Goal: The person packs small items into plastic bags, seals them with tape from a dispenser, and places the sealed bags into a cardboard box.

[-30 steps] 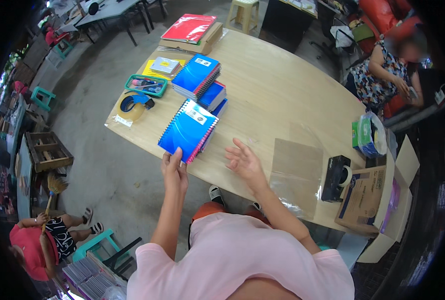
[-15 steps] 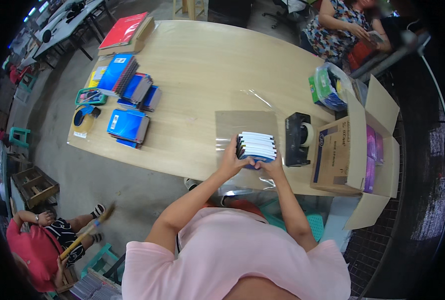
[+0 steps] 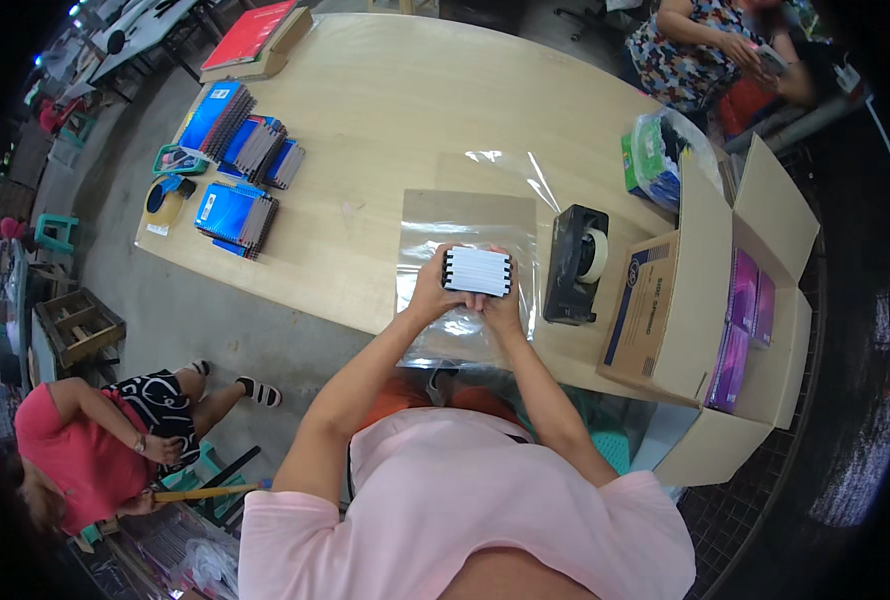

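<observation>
A small stack of spiral notebooks (image 3: 478, 271), page edges up, stands between my two hands at the table's near edge. My left hand (image 3: 430, 290) wraps its left side and my right hand (image 3: 502, 310) its right side, thumbs close together at the near face. Beneath them lie clear plastic sheets or bags (image 3: 443, 212), which overhang the edge; I cannot tell which. Just right of the plastic is a black tape dispenser (image 3: 577, 265) with a roll of pale tape.
Blue spiral notebooks (image 3: 227, 215) are piled at the left, near a green tray (image 3: 178, 160) and a tape roll (image 3: 165, 200). An opened carton (image 3: 645, 310) with purple packs (image 3: 737, 320) stands right, below a plastic bag (image 3: 655, 160). Co-workers are at far right and lower left.
Both hands have tipped the notebook stack so its white page edges now face up, the blue cover out of sight. The view has shifted. The person at lower left has lowered the broom.
</observation>
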A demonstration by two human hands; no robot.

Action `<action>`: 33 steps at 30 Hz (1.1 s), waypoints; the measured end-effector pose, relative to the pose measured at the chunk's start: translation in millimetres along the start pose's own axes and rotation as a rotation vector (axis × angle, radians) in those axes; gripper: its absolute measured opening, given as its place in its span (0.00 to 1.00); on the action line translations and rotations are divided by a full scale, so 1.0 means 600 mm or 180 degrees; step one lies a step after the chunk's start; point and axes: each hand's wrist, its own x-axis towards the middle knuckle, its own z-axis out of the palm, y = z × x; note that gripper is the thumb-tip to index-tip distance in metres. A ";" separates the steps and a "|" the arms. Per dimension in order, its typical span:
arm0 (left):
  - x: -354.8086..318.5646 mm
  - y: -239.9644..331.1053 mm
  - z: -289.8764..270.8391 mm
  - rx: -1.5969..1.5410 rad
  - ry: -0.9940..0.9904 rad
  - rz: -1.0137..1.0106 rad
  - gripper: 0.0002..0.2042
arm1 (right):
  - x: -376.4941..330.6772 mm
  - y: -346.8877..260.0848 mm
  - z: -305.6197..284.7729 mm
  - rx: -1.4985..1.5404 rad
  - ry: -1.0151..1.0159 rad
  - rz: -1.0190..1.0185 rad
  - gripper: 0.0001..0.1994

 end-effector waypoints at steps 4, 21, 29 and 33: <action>0.004 0.007 0.006 0.0006 0.0075 -0.0112 0.35 | 0.018 0.001 0.007 -0.0053 0.0128 -0.0139 0.32; -0.010 -0.008 -0.180 0.2980 -0.0896 0.0088 0.70 | 0.136 -0.132 -0.009 -0.2766 -0.1398 0.0741 0.40; 0.005 -0.010 -0.201 0.2881 -0.1037 0.0190 0.71 | 0.212 -0.092 0.048 -0.3611 -0.2134 0.0908 0.47; 0.001 -0.015 -0.207 0.2823 -0.1017 0.0233 0.70 | 0.222 -0.100 0.080 -0.3963 -0.2578 0.1179 0.47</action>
